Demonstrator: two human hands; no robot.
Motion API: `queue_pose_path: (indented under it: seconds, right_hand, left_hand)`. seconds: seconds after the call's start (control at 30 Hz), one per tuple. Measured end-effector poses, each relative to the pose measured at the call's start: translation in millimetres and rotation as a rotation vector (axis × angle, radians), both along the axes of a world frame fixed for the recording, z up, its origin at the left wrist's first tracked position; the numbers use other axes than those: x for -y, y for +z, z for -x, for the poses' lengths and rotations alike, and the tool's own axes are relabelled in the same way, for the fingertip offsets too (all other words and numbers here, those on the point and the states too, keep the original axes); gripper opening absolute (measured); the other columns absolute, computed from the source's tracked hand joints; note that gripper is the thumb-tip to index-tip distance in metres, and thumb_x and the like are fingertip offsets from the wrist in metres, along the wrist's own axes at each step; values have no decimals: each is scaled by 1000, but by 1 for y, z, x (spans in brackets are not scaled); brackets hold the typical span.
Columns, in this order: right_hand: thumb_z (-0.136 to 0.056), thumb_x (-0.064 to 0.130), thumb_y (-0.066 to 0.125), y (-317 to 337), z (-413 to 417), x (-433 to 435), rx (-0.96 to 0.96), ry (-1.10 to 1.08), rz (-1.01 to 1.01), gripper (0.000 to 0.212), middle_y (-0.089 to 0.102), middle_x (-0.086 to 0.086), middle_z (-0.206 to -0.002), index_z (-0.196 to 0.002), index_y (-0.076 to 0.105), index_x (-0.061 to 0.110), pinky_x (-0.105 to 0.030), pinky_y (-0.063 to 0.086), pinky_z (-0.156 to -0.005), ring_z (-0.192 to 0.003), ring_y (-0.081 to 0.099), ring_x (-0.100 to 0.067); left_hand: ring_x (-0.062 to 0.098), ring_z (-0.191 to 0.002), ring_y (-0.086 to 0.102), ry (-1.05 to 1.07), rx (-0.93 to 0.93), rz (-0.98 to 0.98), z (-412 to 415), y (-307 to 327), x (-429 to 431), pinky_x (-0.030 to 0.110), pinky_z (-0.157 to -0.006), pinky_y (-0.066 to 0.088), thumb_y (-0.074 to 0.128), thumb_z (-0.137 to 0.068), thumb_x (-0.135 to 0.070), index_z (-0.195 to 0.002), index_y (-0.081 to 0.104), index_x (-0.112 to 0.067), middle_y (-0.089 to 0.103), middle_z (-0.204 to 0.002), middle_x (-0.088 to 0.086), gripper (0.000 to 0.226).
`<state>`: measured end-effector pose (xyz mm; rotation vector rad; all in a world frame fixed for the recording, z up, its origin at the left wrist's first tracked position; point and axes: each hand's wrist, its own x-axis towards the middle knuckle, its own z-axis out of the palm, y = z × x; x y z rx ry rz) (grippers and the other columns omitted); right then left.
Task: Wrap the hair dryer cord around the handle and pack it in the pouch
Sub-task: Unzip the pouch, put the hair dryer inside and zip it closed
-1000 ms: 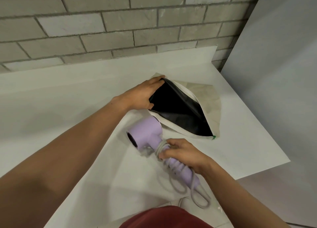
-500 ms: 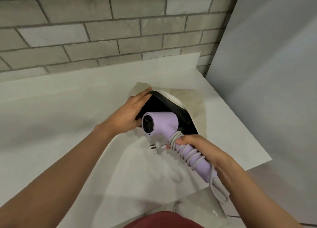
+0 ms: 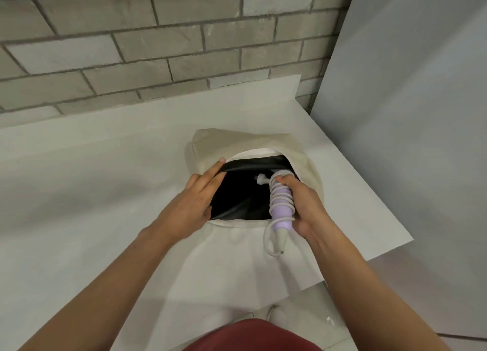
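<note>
A beige pouch [image 3: 247, 142] with a black lining lies on the white table, its mouth gaping toward me. My left hand [image 3: 193, 205] grips the pouch's left rim and holds it open. The lilac hair dryer [image 3: 282, 208] has its head hidden inside the pouch; only the handle sticks out. Its grey cord [image 3: 278, 192] is coiled round the handle, a short loop hangs below, and the white plug [image 3: 262, 179] pokes into the opening. My right hand [image 3: 303, 205] grips the handle from the right.
The white table [image 3: 105, 192] ends in a corner at the right, close to the pouch. A grey brick wall [image 3: 158, 47] runs behind, and a pale grey panel [image 3: 408, 113] stands at the right. My red garment [image 3: 250, 335] shows at the bottom edge.
My right hand has carried the dryer from the table in front of the pouch into its mouth, head first. My left hand keeps the rim held open.
</note>
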<state>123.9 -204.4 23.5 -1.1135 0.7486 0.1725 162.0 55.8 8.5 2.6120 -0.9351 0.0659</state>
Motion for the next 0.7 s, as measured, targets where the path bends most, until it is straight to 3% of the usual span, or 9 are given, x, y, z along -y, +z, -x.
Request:
queue_pose_path:
  seconds: [0.13, 0.23, 0.3, 0.43, 0.63, 0.7]
  right_hand:
    - [-86, 17, 74, -5, -6, -6, 84, -130, 90, 19, 75, 2, -72, -68, 80, 15, -38, 57, -72, -65, 65, -18]
    - [-76, 19, 79, -15, -14, -7, 96, -235, 159, 9, 78, -2, -84, -82, 80, 12, -45, 61, -89, -82, 73, -26]
    - [-76, 20, 77, -20, -19, -10, 71, -300, 186, 26, 77, -8, -97, -98, 75, 5, -41, 62, -88, -90, 74, -27]
    - [-83, 19, 73, -28, -30, -19, 57, -337, 288, 24, 73, -3, -102, -105, 70, 7, -40, 59, -97, -99, 71, -24]
    - [-91, 33, 69, -47, -35, -17, -2, -66, 570, 27, 70, -9, -102, -96, 68, 7, -32, 47, -84, -101, 65, -30]
    - [-93, 38, 65, -50, -34, -16, 0, 24, 639, 35, 70, -12, -110, -100, 70, 5, -31, 46, -88, -108, 63, -33]
  left_hand:
    - [17, -104, 36, 59, 9, 17, 13, -7, 5, 26, -75, 53, 68, -79, 8, -163, 19, -18, -4, -172, -15, 100]
    - [20, -105, 38, 70, -5, 43, 25, -13, 9, 29, -77, 55, 67, -79, 11, -162, 21, -16, -4, -173, -14, 98]
    - [23, -107, 40, 49, -32, 45, 34, -19, 15, 32, -74, 57, 64, -79, 13, -162, 21, -17, -6, -173, -15, 99]
    - [26, -110, 41, 56, -62, 49, 45, -29, 26, 32, -68, 56, 64, -80, 10, -161, 17, -20, -11, -172, -17, 98]
    - [24, -116, 37, 135, -106, 91, 39, -27, 24, 37, -74, 58, 66, -81, 8, -161, 16, -19, -9, -171, -16, 98]
    - [25, -114, 38, 135, -103, 95, 38, -28, 23, 37, -75, 57, 66, -81, 7, -161, 16, -18, -7, -171, -15, 98]
